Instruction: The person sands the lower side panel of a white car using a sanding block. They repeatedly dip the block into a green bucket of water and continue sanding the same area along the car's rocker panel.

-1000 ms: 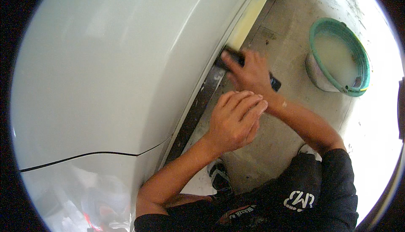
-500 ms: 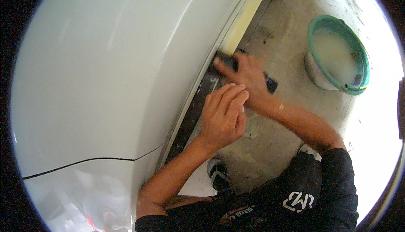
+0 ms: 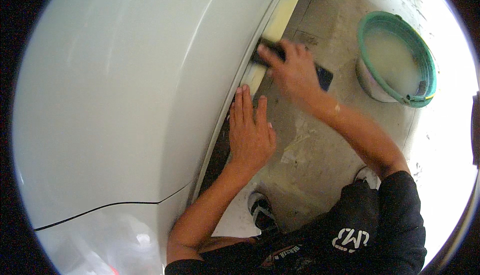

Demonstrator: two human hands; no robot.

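Note:
My right hand [image 3: 297, 75] grips a long black sanding block [image 3: 324, 77], slightly blurred. One end of the block lies on a yellow filler patch [image 3: 280, 20] along the low edge of a white car body [image 3: 125, 90]; the other end sticks out past my hand over the floor. Yellow filler shows on both sides of the block. My left hand [image 3: 252, 135] rests just nearer to me with its fingers stretched out, fingertips touching the lower end of the patch and the dark strip beside it. It holds nothing.
On the right of the concrete floor [image 3: 310, 175] stands a bucket [image 3: 367, 82] with a green rim and cloudy water in it. My shoes [image 3: 260, 207] are planted below my arms. The curved car panel fills the left side.
My right hand and the block have moved up along the filler, away from me. My left hand, raised with curled fingers before, now lies flat with fingers straight at the panel edge.

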